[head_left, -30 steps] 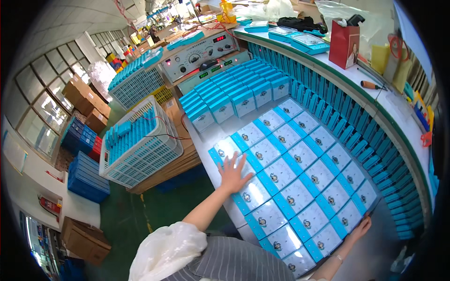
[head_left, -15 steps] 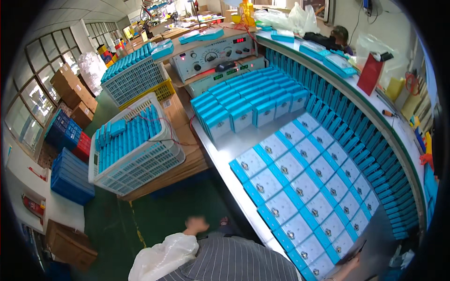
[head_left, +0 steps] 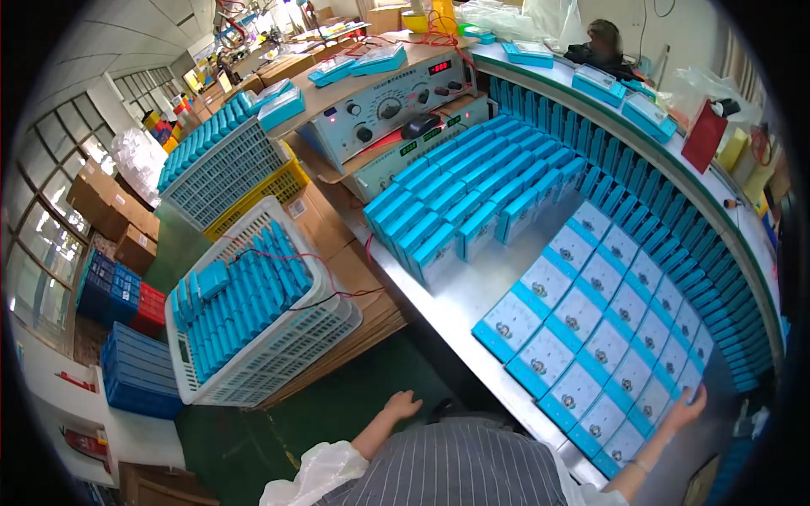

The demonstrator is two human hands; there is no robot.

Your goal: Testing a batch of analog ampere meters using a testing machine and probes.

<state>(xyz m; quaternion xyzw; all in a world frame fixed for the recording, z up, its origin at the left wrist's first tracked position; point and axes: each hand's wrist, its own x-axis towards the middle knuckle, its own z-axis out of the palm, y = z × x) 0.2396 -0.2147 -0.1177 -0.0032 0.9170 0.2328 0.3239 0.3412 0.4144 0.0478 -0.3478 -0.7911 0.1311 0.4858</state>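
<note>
Flat boxes (head_left: pixel 606 344), white-faced with blue sides and a small metal fitting on each face, lie in close rows on the metal bench (head_left: pixel 460 312). My right hand (head_left: pixel 685 411) is at the near right edge of these rows, its fingers closed round the edge of a box there. The hand partly hides what it grips. Over the floor, left of the bench, my left hand (head_left: pixel 403 406) hangs with nothing in it, fingers loosely stretched. Farther back, a block of similar boxes (head_left: pixel 481 194) stands on edge.
A white basket (head_left: pixel 270 371) of blue boxes stands at left on cardboard; another basket (head_left: pixel 224 173) is behind it. Test instruments (head_left: pixel 384 114) with lit displays stand at the back. A curved shelf (head_left: pixel 717 190) runs along the right above stacked boxes. A person (head_left: pixel 603 51) sits beyond.
The view has shifted, with the bench rows lower and farther right. My right hand has come up to the rows' edge; the dark thin tool seen by it earlier no longer shows. My left hand is stretched farther out.
</note>
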